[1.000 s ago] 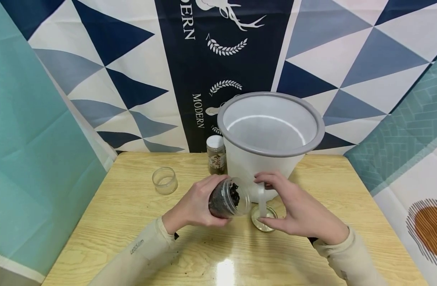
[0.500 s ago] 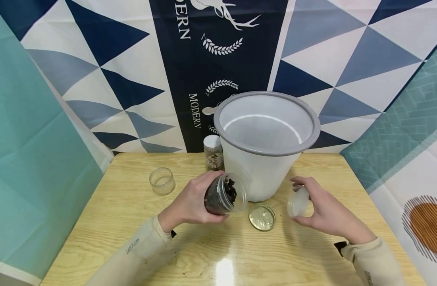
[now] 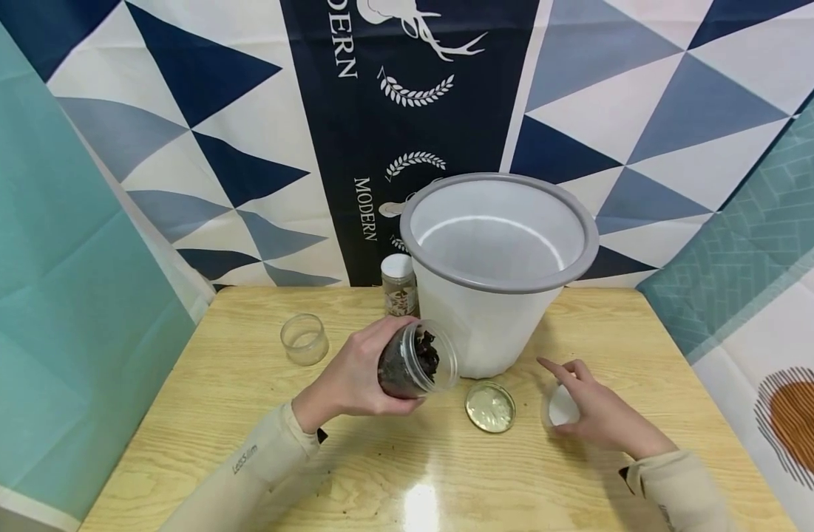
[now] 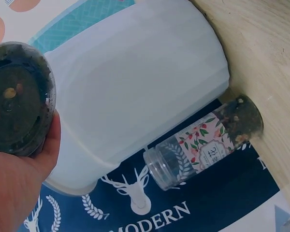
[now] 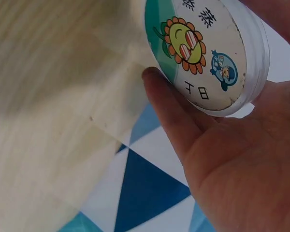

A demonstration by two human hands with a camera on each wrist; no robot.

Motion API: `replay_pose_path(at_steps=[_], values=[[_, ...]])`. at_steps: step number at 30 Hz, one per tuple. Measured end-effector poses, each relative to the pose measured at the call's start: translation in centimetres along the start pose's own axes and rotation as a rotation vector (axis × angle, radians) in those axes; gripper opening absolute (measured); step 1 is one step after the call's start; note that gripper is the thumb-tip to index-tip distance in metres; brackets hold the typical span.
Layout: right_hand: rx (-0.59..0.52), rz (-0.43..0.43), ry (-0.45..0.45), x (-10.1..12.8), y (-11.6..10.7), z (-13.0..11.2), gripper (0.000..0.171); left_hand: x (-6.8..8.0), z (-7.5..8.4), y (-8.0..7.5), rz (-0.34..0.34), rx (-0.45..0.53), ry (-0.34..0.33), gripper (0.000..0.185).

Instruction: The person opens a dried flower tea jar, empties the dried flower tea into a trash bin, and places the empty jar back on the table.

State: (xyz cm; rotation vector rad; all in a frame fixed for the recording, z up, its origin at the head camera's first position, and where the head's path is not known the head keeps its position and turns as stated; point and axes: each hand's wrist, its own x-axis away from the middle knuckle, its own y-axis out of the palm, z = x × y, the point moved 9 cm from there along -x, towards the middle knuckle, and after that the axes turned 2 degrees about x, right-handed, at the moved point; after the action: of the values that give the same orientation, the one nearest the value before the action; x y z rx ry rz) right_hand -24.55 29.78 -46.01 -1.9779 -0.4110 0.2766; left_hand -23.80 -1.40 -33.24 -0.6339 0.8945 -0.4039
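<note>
**Open jar held beside bucket, lid in other hand**

While the left hand point(image 3: 353, 377) grips the tilted open jar of dark dried matter point(image 3: 413, 362), the right hand point(image 3: 596, 414) holds its white lid point(image 3: 562, 406) low over the wooden table point(image 3: 214, 414). A gold disc point(image 3: 490, 407) lies between them; the white bucket point(image 3: 500, 288) stands behind, touching neither, a capped spice jar point(image 3: 398, 285) beside it.

The left hand point(image 4: 14, 188) grips a clear jar point(image 4: 17, 99) packed with dark dried bits, seen from its base. Just beside it stands the white bucket point(image 4: 135, 92) on the wooden table point(image 4: 266, 53). A slim spice jar point(image 4: 205, 142) with a flowered label and clear cap stands near the bucket, before a navy cloth point(image 4: 183, 208) printed with a stag and "MODERN".
</note>
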Motion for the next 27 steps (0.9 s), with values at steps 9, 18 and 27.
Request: replay_pose_path(at_steps=[9, 18, 27], values=[[0.024, 0.01, 0.002, -0.3, 1.1, 0.3, 0.095, 0.1, -0.1, -0.3, 0.003, 0.0, -0.032, 0.096], [0.074, 0.044, 0.007, -0.8, 2.5, 0.9, 0.088, 0.2, 0.0, -0.5, 0.005, -0.002, -0.032, 0.097], [0.08, 0.086, -0.004, -1.1, 2.9, 1.5, 0.09, 0.3, -0.1, -1.0, 0.02, 0.004, -0.036, 0.098]])
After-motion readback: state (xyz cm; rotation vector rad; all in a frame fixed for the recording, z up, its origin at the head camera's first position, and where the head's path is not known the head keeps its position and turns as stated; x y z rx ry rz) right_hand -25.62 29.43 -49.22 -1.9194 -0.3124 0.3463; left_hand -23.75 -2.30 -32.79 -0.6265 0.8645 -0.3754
